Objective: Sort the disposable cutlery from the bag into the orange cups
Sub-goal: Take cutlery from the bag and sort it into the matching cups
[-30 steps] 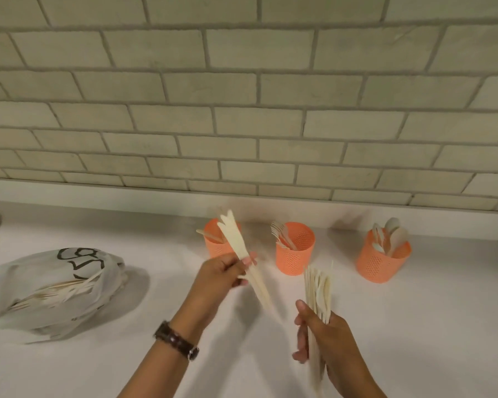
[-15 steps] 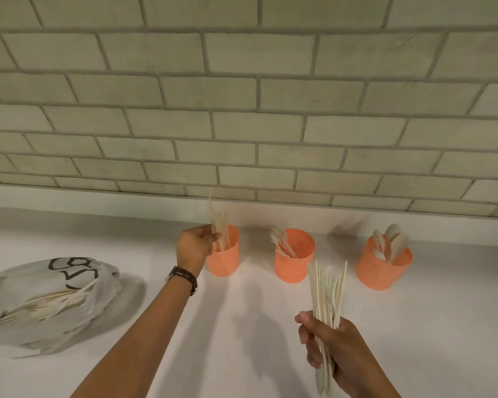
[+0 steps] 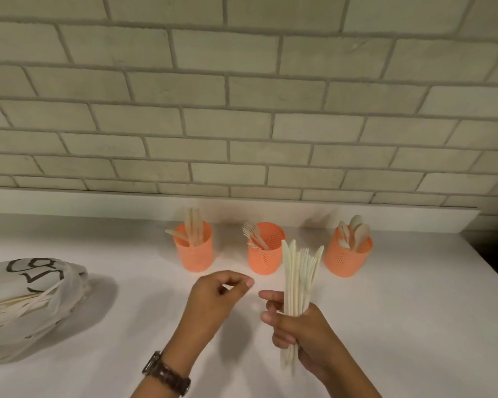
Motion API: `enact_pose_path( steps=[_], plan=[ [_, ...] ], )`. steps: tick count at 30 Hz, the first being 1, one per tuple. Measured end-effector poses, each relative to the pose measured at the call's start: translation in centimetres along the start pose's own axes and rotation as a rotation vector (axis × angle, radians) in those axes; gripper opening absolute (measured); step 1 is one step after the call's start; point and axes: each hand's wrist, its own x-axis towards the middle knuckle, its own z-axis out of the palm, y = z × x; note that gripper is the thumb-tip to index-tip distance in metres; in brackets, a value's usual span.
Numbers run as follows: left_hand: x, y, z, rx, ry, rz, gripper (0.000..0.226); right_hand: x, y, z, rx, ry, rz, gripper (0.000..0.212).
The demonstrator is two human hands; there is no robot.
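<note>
Your right hand [image 3: 305, 331] was closed around a bundle of cutlery [image 3: 298, 280], the pieces standing upright and fanned at the top, knives and forks mixed as far as could be told. Your left hand [image 3: 213, 297] held nothing; its grip was loosely curled, thumb and forefinger near each other, just beside the bundle. To do this step well, you probably needed to pinch a single piece by its upper end, draw it straight up out of the fan while the right hand stayed firm enough that the rest did not slip, and read its shape before choosing a cup. The left cup [image 3: 194, 249] held knife-like pieces, the middle cup [image 3: 266, 252] forks, the right cup [image 3: 348, 255] spoons. More cutlery remained in the bag [image 3: 26, 305], which lay on its side at the left, so the sorting looked well short of done. The surface [image 3: 400, 326] was white and matte, with the cups set in a row near its back edge, against a tiled wall [image 3: 242, 110] of pale bricks.
</note>
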Motion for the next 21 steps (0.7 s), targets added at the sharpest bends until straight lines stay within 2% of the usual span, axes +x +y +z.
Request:
enact_pose_path(
  steps=[3,7,11,13,16,18,21],
  plan=[
    [-2.3,0.7,2.2,0.066,-0.106,0.056,0.006,-0.5,-0.2,0.1,-0.075,-0.054,-0.044,0.036],
    [-3.3,1.4,3.6,0.096,-0.045,0.071,0.008,-1.2,-0.1,0.5,-0.119,-0.063,-0.073,0.03],
    [-3.7,2.5,3.7,0.006,-0.061,0.033,0.005,-1.7,0.2,0.6,-0.167,-0.087,-0.098,0.03],
    [-3.5,3.1,3.1,-0.072,-0.152,-0.005,0.002,-1.8,0.0,0.5,-0.205,-0.117,-0.112,0.03],
    [-3.4,3.9,2.0,-0.196,-0.272,-0.054,0.011,-2.3,-0.5,0.4,-0.256,-0.199,-0.135,0.032],
    [-3.3,4.4,1.4,-0.213,-0.277,-0.056,0.014,-2.5,-0.8,0.6,-0.252,-0.199,-0.155,0.035],
    [-3.1,4.5,0.8,-0.156,-0.266,-0.034,0.017,-2.5,-0.9,1.0,-0.185,-0.172,-0.186,0.024]
  ],
)
